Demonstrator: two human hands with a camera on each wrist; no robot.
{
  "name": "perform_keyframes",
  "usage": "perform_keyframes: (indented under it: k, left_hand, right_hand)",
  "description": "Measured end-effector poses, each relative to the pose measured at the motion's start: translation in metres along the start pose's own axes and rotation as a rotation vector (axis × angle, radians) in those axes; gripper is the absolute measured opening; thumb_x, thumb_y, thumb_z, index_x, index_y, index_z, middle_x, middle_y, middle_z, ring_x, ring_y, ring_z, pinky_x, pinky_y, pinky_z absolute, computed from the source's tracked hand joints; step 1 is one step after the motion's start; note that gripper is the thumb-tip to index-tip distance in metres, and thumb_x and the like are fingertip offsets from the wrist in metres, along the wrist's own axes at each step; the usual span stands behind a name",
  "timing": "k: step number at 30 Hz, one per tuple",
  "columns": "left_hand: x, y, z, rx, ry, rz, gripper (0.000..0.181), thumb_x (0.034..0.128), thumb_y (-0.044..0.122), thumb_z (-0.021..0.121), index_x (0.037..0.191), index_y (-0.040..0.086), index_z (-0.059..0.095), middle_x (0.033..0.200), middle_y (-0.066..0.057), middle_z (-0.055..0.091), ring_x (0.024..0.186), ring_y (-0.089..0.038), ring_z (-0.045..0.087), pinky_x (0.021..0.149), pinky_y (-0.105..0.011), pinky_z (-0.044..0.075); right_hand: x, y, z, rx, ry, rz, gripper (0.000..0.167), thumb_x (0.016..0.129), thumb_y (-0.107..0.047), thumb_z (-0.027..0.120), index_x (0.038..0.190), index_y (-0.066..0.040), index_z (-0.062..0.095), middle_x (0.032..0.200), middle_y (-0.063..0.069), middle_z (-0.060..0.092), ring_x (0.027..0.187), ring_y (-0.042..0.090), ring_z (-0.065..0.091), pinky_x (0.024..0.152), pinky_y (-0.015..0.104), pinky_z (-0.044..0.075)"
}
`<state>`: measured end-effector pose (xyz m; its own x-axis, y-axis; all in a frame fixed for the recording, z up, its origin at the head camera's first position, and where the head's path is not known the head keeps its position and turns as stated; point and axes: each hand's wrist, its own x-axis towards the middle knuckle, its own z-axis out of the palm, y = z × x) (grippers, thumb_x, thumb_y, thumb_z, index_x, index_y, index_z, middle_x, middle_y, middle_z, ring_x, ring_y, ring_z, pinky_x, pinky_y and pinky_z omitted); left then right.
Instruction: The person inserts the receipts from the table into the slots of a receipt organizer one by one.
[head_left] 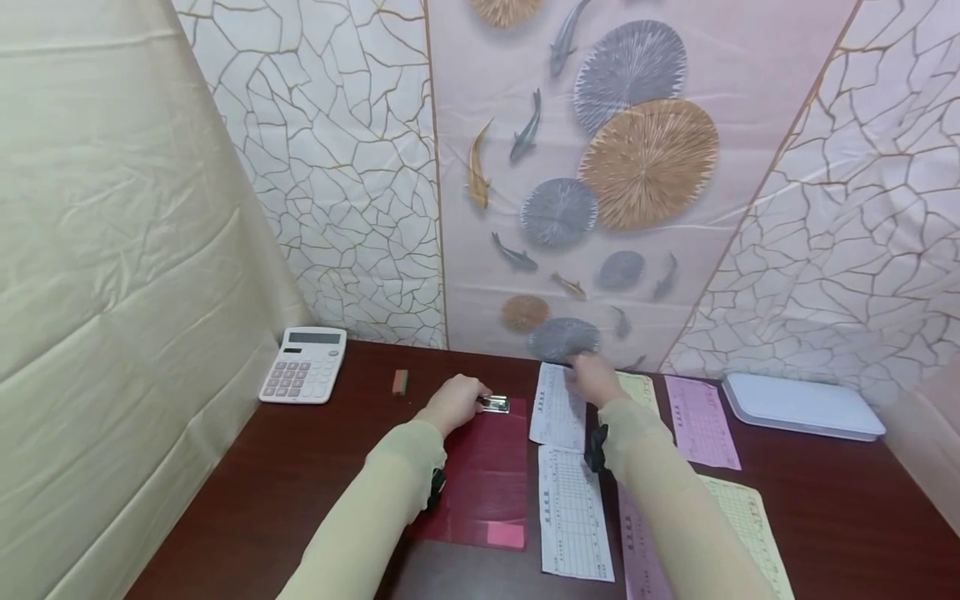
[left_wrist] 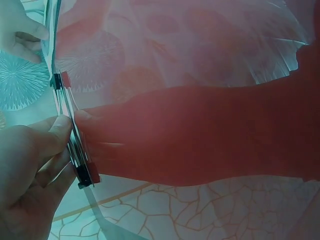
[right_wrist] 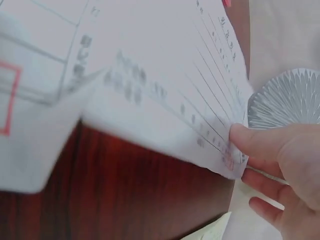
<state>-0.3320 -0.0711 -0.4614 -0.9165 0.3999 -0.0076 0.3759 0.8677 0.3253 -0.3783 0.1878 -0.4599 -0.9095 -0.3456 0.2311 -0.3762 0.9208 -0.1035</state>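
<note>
A see-through red folder [head_left: 491, 467] with a metal clip [head_left: 493, 404] at its top and a pink label near its lower right corner lies on the dark table. My left hand [head_left: 456, 402] holds it by the clip; in the left wrist view thumb and fingers pinch the clip [left_wrist: 75, 135] from both sides. At the back of the table my right hand [head_left: 594, 379] grips a white printed form [head_left: 557, 408]. Its thumb and fingers pinch that form's corner [right_wrist: 232, 157] in the right wrist view. A second white form [head_left: 573, 512] lies nearer me.
Pink forms [head_left: 701, 421] and yellow-green forms [head_left: 750, 521] lie on the right, partly under my right arm. A white flat case [head_left: 802, 406] is at the far right. On the left are a calculator [head_left: 303, 365] and a small red-green block [head_left: 400, 382]. Patterned cloth [head_left: 360, 167] hangs behind.
</note>
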Motion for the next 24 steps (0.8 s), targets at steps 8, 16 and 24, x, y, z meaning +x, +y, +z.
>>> perform_keyframes:
  k: [8,16,24]
  left_hand:
    - [-0.003,0.001,0.001,0.029,0.005,-0.005,0.02,0.0898,0.007,0.064,0.105,0.014,0.074,0.103,-0.001,0.071,0.091,-0.012,0.063,0.079,-0.026,0.053]
    - [0.002,0.002,0.003,0.065,0.004,0.018,0.018,0.0897,0.008,0.065,0.102,0.016,0.074,0.096,0.001,0.071,0.084,-0.01,0.061,0.076,-0.024,0.052]
    - [0.0,0.001,0.0,0.038,-0.014,0.004,0.02,0.0898,0.007,0.064,0.104,0.017,0.074,0.096,0.002,0.071,0.083,-0.01,0.059,0.076,-0.024,0.051]
  right_hand:
    - [-0.001,-0.004,0.001,-0.06,0.03,0.036,0.005,0.076,-0.004,0.066,0.079,-0.002,0.07,0.078,0.015,0.065,0.077,0.035,0.063,0.068,0.048,0.051]
    - [-0.003,0.004,0.002,-0.072,0.078,0.041,0.008,0.078,-0.004,0.066,0.071,-0.007,0.067,0.072,0.012,0.067,0.068,0.032,0.063,0.059,0.046,0.05]
    - [-0.011,0.017,-0.006,0.156,0.077,0.128,0.005,0.084,-0.005,0.067,0.085,-0.002,0.07,0.079,0.012,0.068,0.068,0.027,0.061,0.061,0.045,0.05]
